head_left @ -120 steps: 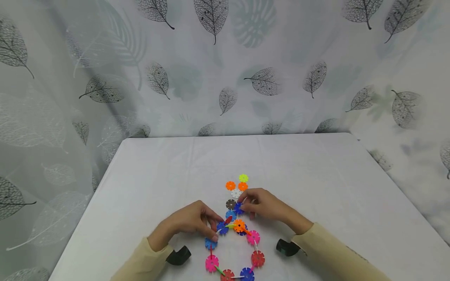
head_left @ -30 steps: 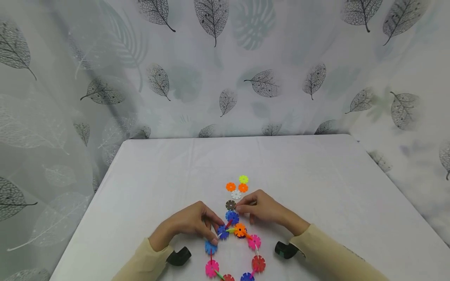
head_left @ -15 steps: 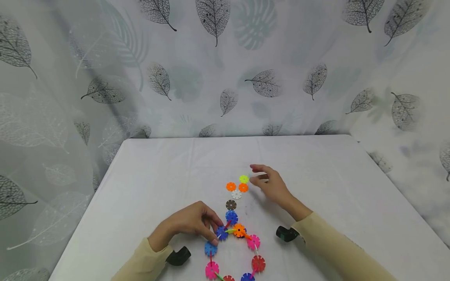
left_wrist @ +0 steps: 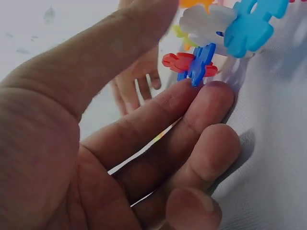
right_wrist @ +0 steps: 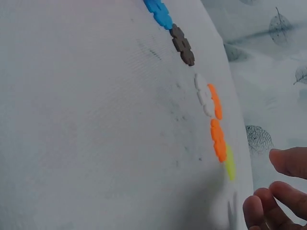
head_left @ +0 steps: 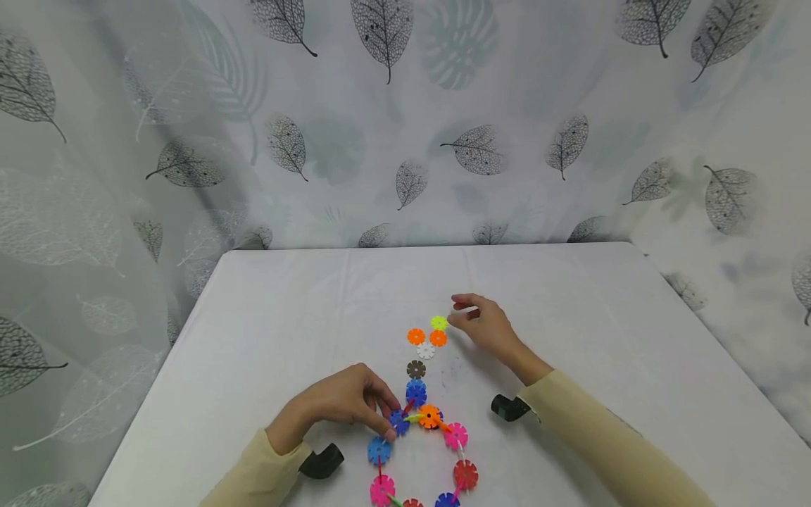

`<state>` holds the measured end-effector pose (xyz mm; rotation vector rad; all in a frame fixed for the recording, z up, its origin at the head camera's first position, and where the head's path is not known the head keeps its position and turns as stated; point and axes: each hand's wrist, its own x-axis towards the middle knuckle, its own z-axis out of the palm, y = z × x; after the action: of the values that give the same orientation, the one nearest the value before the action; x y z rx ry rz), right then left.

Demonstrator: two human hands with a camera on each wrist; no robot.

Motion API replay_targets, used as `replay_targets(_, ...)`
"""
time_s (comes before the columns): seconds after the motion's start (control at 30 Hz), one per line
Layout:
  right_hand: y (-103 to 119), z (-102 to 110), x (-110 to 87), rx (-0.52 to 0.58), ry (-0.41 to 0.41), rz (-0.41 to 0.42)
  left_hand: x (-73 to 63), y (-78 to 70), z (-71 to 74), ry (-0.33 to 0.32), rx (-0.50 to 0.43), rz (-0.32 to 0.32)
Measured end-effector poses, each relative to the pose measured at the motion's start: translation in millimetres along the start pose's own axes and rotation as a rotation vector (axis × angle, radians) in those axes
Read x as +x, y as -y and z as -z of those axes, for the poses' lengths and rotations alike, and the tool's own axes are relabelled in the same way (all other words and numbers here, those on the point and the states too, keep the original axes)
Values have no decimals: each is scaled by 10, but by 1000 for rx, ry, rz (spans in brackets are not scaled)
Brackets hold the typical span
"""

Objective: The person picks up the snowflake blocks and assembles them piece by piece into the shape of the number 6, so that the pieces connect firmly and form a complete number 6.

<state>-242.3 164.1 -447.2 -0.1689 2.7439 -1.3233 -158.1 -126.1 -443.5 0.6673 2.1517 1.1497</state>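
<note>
In the head view a ring of snowflake discs joined by short coloured pieces lies on the table. My left hand holds the ring at its upper left, thumb and forefinger at a dark blue disc. In the left wrist view the fingertips touch a blue disc with a red piece through it. Another dark blue disc sits at the ring's top, joined by a red piece. My right hand hovers beside a loose yellow disc, fingers parted, nothing between them.
Loose discs run up the table: brown, white and two orange, one at left. The white table backs onto a leaf-patterned curtain. Black wrist-worn devices show below both hands.
My right hand has let go of the dark blue disc, now at the ring's top by the red piece, and moved up beside the yellow disc. The left hand stays nearly still.
</note>
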Motion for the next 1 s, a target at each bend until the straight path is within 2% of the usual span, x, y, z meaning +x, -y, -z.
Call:
replay_targets(0.17, -49, -87, -13, -138, 57, 29, 16, 14, -12, -61, -26, 45)
replay_targets(0.3, -27, -151, -42, -207, 51, 51, 55, 9, -58, -147, -41, 87)
replay_targets(0.4, -1, -177, -52, -242, 50, 57, 82, -24, -92, -184, -32, 120)
replay_targets(0.6, 26, -167, -51, -305, 82, 53, 90, -125, -105, -172, 16, 150)
replay_targets(1.0, 85, -88, -63, -260, 180, -12, 95, -199, -133, -124, 11, 126)
